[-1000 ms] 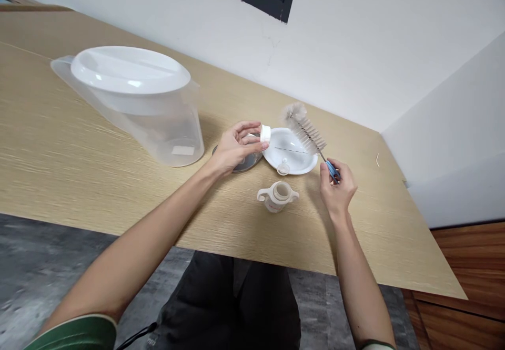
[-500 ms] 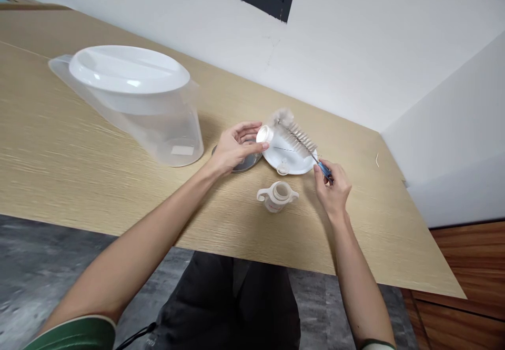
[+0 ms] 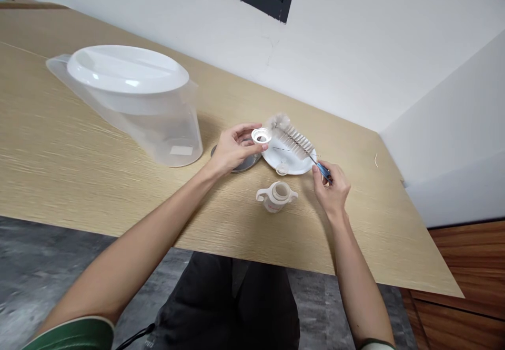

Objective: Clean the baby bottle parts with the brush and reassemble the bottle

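Head view. Pale wood table point(image 3: 118, 182): one lidded translucent plastic pitcher point(image 3: 158, 124) at left, one white oval dish point(image 3: 294, 167), one cream two-handled bottle point(image 3: 273, 203), mouth open, nearer the person. One grey-bristled wire brush point(image 3: 300, 144), blue-handled, slants over the dish, partly hiding it; right hand point(image 3: 333, 188) curls closed round its handle. One white plastic ring point(image 3: 261, 130), hollow, ridged, beside the bristles; left hand point(image 3: 232, 151) pinches it, fingers half curled.
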`<action>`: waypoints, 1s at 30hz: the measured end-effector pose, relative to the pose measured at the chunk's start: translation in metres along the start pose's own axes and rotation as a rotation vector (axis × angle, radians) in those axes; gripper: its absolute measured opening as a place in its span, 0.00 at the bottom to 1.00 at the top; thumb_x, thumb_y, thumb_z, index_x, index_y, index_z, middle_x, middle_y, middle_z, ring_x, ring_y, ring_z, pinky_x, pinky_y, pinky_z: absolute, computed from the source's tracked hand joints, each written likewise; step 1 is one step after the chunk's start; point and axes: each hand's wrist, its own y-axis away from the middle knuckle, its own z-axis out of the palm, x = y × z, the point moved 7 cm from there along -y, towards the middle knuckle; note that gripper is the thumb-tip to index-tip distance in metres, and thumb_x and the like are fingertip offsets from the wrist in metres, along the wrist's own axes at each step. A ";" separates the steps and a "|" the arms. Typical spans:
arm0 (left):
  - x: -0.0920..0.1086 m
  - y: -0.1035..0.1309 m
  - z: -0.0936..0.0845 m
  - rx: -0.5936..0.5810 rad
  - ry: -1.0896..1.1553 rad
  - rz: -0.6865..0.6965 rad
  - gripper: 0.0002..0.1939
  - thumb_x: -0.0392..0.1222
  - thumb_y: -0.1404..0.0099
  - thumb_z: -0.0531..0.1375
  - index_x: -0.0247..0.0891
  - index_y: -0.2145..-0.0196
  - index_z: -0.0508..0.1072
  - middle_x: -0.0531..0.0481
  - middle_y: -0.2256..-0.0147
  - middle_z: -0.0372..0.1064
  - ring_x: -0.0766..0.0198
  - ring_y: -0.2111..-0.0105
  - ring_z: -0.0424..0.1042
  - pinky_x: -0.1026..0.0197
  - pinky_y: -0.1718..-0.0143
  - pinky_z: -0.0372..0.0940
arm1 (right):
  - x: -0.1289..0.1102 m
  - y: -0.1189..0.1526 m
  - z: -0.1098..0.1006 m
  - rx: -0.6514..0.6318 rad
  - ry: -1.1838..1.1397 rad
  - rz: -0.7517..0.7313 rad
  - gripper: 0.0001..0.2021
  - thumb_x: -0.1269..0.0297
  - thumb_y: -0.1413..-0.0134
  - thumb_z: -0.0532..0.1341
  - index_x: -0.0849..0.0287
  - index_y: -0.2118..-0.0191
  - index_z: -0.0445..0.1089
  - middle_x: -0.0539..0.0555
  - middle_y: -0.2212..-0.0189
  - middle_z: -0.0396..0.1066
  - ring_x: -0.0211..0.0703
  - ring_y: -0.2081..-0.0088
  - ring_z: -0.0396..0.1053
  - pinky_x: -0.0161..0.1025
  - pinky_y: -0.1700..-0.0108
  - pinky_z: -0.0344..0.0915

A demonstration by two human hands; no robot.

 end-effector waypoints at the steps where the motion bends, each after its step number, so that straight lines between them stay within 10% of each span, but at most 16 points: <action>1: 0.000 0.000 0.000 0.009 -0.007 0.005 0.35 0.40 0.61 0.79 0.34 0.54 0.78 0.42 0.55 0.78 0.51 0.52 0.77 0.47 0.44 0.70 | 0.000 0.000 -0.001 0.017 -0.010 0.000 0.10 0.59 0.35 0.62 0.58 0.57 0.75 0.55 0.66 0.78 0.40 0.71 0.71 0.40 0.66 0.69; 17: 0.001 0.000 0.002 0.015 0.047 0.008 0.38 0.39 0.63 0.79 0.36 0.54 0.71 0.45 0.57 0.75 0.56 0.53 0.77 0.50 0.45 0.71 | 0.001 0.000 -0.003 0.032 0.000 0.025 0.12 0.56 0.35 0.61 0.58 0.57 0.75 0.55 0.67 0.78 0.39 0.73 0.69 0.39 0.69 0.69; 30: -0.001 -0.003 -0.001 0.001 0.084 0.046 0.36 0.57 0.54 0.78 0.35 0.52 0.76 0.39 0.49 0.77 0.53 0.49 0.76 0.53 0.43 0.69 | 0.004 0.001 -0.001 0.031 -0.018 0.017 0.11 0.57 0.35 0.62 0.59 0.56 0.75 0.55 0.67 0.78 0.38 0.73 0.69 0.39 0.69 0.68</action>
